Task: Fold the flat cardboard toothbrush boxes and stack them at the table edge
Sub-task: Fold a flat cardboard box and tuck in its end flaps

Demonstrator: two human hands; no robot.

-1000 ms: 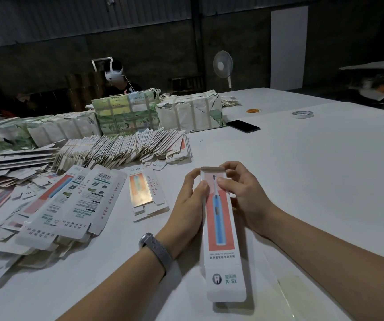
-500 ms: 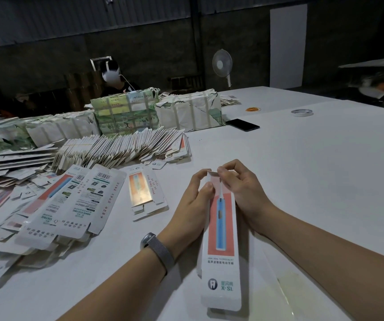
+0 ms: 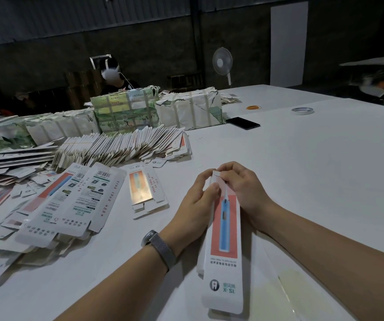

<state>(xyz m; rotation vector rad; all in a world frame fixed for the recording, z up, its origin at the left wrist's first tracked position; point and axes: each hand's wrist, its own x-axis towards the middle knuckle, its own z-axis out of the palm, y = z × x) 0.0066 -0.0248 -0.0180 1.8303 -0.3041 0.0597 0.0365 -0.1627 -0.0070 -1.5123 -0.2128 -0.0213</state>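
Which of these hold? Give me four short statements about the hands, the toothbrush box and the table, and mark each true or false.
1. Both hands, left hand and right hand, pinch the far end of the long white cardboard toothbrush box. True.
2. The grey wristband sits on the right wrist. False: on the left.
3. The black phone lies flat on the white table. True.
4. The white tape roll rests on the phone. False: apart from it.

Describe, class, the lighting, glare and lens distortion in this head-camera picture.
Head view: dim room, dark back wall; the white table is brightest; glare on the small flat box's foil panel; soft shadows beside the held box; the wide angle curves the table's far edge.
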